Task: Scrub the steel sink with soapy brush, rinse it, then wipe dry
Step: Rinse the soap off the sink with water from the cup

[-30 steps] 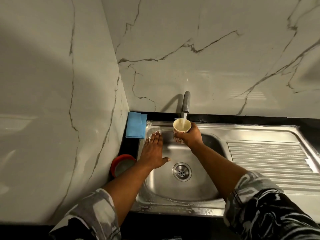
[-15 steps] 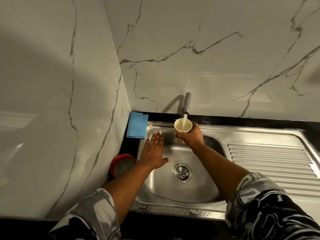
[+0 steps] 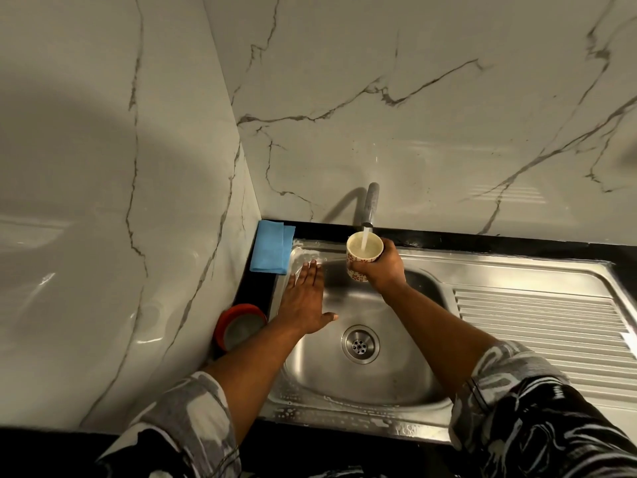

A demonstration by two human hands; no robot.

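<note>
Steel sink (image 3: pixel 362 395) wet, suds on rim, your right hand (image 3: pixel 382 270) gripping cup (image 3: pixel 363 251) under running tap (image 3: pixel 370 205), left hand (image 3: pixel 305 301) flat, fingers straight, on basin wall.

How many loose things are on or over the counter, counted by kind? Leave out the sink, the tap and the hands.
Blue cloth: 1
Patterned cup: 1
Red-rimmed container: 1
Total: 3

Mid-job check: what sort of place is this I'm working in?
Probably a home kitchen corner: a steel sink with a ribbed drainboard set in a black counter, a tap running into a cup that the right hand holds, and marble-look wall panels.
</note>
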